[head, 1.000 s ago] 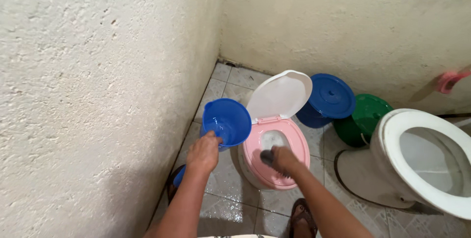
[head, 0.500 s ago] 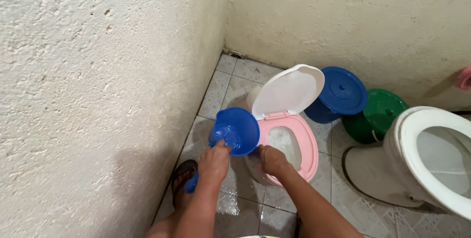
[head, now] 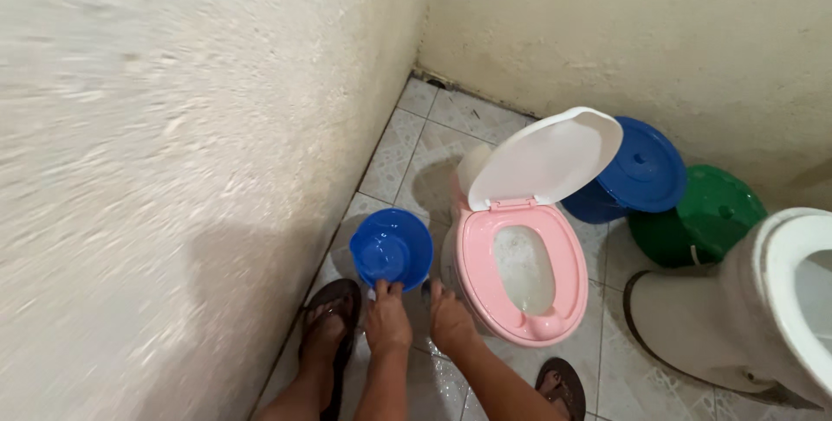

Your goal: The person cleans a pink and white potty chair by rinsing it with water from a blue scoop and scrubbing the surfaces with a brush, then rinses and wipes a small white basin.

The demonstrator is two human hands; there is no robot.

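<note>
Nearest, the left hand [head: 387, 324] curls its fingers around the handle of a round blue plastic dipper [head: 392, 249] low over the wet tiled floor [head: 407, 148]. The right hand [head: 451, 321], fingers together, rests against a small pink plastic potty [head: 523, 271], its white lid [head: 548, 156] raised.

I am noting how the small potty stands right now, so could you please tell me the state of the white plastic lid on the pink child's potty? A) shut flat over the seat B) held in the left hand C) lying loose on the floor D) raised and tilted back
D: the white plastic lid stands raised behind the pink child's potty, hinged at the back, leaving the seat opening uncovered.
</note>
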